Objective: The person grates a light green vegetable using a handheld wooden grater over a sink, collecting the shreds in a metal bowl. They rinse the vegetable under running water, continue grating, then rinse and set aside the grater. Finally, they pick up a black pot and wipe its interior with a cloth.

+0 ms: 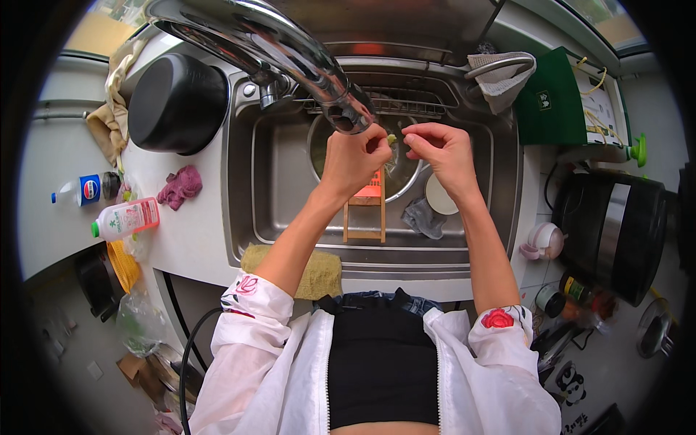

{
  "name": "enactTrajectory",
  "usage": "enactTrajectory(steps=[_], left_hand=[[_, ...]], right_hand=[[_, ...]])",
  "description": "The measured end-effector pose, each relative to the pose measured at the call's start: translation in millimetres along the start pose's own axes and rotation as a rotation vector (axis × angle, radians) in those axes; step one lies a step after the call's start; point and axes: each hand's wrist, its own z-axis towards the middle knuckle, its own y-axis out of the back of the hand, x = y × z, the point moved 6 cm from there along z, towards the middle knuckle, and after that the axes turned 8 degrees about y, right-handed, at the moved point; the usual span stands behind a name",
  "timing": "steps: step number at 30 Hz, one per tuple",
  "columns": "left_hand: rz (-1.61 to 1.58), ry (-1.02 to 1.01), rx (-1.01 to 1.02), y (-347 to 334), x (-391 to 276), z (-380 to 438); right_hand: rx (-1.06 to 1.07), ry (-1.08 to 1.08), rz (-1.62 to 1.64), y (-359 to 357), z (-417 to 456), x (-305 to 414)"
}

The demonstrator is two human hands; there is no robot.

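Over a round metal bowl (317, 142) of water in the steel sink, my left hand (356, 160) is curled around a small pale-green vegetable piece (391, 140), partly hidden by the fingers. Just to the right, my right hand (441, 154) has its thumb and index finger close together; whether anything lies between them is too small to tell. A wooden-framed grater with an orange panel (370, 190) leans at the bowl's near side, beneath my left hand. A pale round dish (441, 194) and a wet grey cloth (423, 218) lie in the sink to the right.
The chrome faucet (321, 70) arches above my left hand. A wire rack (380, 101) spans the sink's back. A black pot (176, 103) stands left, near a pink cloth (180, 187) and bottles. A folded yellowish towel (321, 274) covers the front edge; a green box (549, 100) stands right.
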Motion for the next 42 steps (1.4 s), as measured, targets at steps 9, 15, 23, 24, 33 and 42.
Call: enactTrajectory(steps=[9, 15, 23, 24, 33, 42], left_hand=[[0.105, -0.136, -0.012, -3.1, -11.7, -2.4], [-0.206, 0.173, 0.154, -11.9, 9.5, -8.0], [-0.79, 0.481, 0.182, -27.1, 29.9, -1.2], [-0.838, 0.526, 0.163, -25.7, 31.2, 1.2], [-0.699, 0.406, 0.038, -31.1, 35.6, 13.4], [-0.525, 0.242, 0.005, -22.9, 10.1, 19.9]], right_hand=[[0.116, 0.243, -0.329, -15.4, 3.1, 12.5], [0.197, 0.28, -0.382, -17.6, 0.8, 15.5], [-0.036, 0.213, -0.146, -8.6, -6.1, 0.9], [-0.088, 0.194, -0.066, -6.9, -7.3, -2.9], [-0.204, 0.192, 0.097, 4.6, -5.0, -11.7], [-0.257, 0.182, 0.208, 4.9, -1.7, -15.7]])
